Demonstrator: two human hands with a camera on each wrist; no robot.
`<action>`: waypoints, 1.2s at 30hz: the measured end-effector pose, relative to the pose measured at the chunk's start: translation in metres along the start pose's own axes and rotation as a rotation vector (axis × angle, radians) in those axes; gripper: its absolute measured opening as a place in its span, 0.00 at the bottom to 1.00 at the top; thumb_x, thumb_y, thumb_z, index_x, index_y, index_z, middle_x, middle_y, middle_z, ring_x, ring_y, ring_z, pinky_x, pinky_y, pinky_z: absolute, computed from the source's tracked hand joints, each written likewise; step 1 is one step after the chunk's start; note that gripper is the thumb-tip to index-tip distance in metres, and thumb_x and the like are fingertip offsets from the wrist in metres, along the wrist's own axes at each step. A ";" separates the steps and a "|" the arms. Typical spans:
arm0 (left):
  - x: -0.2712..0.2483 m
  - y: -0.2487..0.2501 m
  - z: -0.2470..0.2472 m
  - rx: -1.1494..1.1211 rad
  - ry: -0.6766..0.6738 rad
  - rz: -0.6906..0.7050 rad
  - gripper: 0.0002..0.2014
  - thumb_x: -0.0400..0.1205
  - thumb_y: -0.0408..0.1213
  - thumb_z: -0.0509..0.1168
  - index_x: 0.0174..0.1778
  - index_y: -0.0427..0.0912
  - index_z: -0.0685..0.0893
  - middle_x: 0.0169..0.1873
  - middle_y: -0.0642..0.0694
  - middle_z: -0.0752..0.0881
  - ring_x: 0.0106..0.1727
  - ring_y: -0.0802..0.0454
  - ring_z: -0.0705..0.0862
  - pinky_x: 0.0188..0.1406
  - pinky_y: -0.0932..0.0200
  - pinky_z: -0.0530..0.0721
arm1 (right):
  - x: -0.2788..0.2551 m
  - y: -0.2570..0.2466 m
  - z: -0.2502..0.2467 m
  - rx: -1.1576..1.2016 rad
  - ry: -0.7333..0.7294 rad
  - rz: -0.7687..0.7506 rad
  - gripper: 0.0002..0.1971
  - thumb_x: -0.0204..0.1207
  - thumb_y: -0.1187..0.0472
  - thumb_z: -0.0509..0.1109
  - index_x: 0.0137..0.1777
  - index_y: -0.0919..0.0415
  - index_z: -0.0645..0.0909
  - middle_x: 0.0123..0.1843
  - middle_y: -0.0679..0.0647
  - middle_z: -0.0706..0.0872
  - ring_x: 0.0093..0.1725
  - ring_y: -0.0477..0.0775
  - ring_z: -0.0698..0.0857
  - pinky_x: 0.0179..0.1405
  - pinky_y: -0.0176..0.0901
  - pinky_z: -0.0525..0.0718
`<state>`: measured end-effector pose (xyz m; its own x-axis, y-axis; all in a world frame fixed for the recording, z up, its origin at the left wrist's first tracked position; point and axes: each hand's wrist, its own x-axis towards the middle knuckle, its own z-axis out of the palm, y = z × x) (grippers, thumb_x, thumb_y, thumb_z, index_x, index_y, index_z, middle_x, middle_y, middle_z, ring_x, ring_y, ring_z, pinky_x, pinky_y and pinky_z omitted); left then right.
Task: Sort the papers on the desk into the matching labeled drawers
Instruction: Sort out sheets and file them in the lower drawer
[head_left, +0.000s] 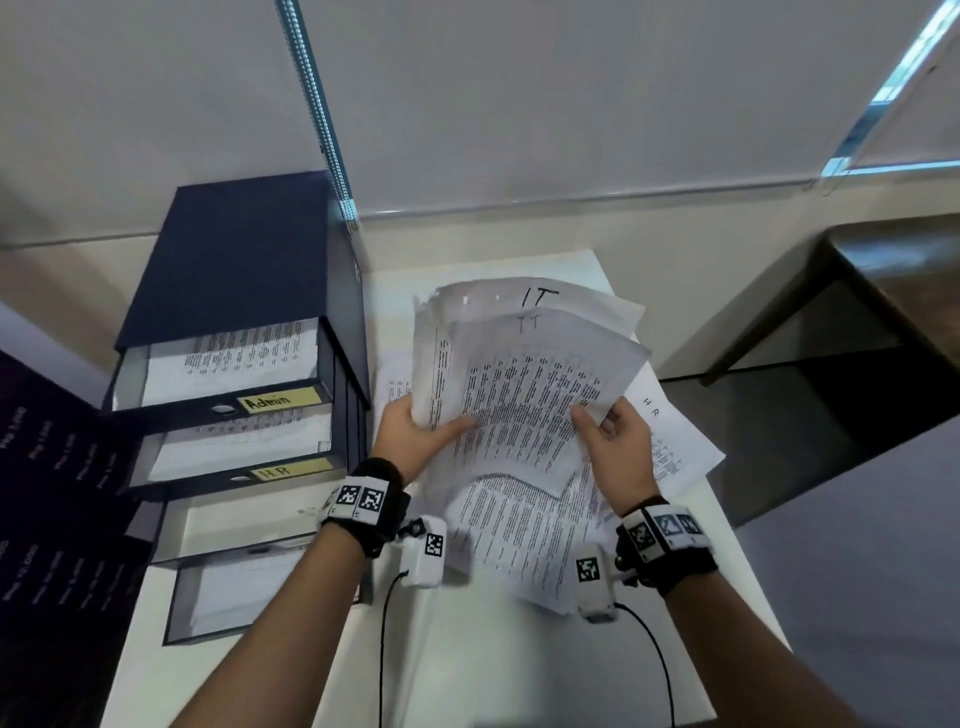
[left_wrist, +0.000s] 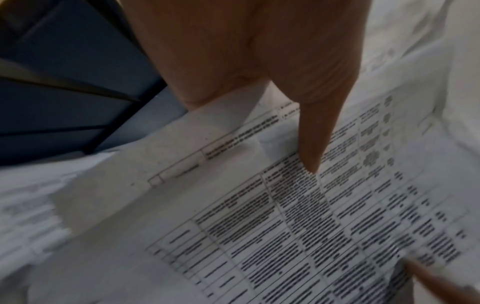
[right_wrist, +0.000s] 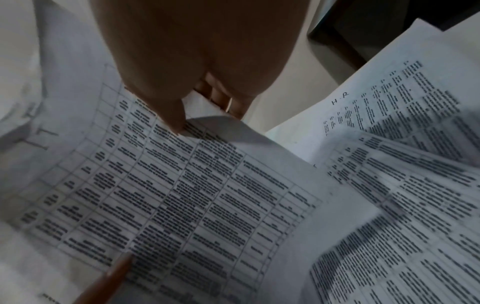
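Both hands — left hand, right hand — pinch curled IT-marked sheets.

White table carrying a dark drawer unit; right of the unit, loose printed sheets, farthest from it a page marked "HR".

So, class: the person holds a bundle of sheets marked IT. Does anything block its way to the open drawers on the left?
Nothing visible does. Both the left hand and right hand hold the IT bundle beside the drawer unit. Only Admin and HR labels are readable.
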<state>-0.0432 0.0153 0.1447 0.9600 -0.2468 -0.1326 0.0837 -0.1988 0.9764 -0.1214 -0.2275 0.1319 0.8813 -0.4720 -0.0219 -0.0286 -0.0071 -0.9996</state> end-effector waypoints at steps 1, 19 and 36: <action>0.002 -0.001 0.002 0.007 -0.007 -0.007 0.18 0.70 0.40 0.82 0.54 0.42 0.88 0.46 0.50 0.93 0.50 0.56 0.91 0.52 0.57 0.89 | -0.001 0.001 0.002 -0.006 -0.003 0.005 0.12 0.79 0.66 0.72 0.62 0.63 0.81 0.54 0.51 0.90 0.53 0.45 0.90 0.50 0.37 0.88; -0.069 0.024 -0.096 0.128 -0.048 -0.092 0.24 0.84 0.36 0.67 0.76 0.46 0.70 0.63 0.56 0.82 0.63 0.59 0.83 0.67 0.58 0.80 | -0.034 -0.035 0.073 -0.171 -0.443 0.014 0.44 0.81 0.66 0.71 0.85 0.36 0.48 0.63 0.44 0.83 0.53 0.36 0.89 0.49 0.33 0.87; -0.200 -0.076 -0.271 0.394 -0.279 -0.639 0.17 0.80 0.35 0.71 0.65 0.49 0.86 0.46 0.30 0.88 0.31 0.53 0.86 0.25 0.63 0.85 | -0.166 0.042 0.206 -0.540 -1.402 0.507 0.24 0.78 0.64 0.74 0.71 0.45 0.80 0.32 0.55 0.88 0.18 0.46 0.65 0.22 0.39 0.65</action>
<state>-0.1693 0.3370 0.1435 0.6516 -0.1891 -0.7346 0.4445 -0.6896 0.5717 -0.1714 0.0318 0.0897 0.4372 0.6292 -0.6427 -0.3308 -0.5520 -0.7654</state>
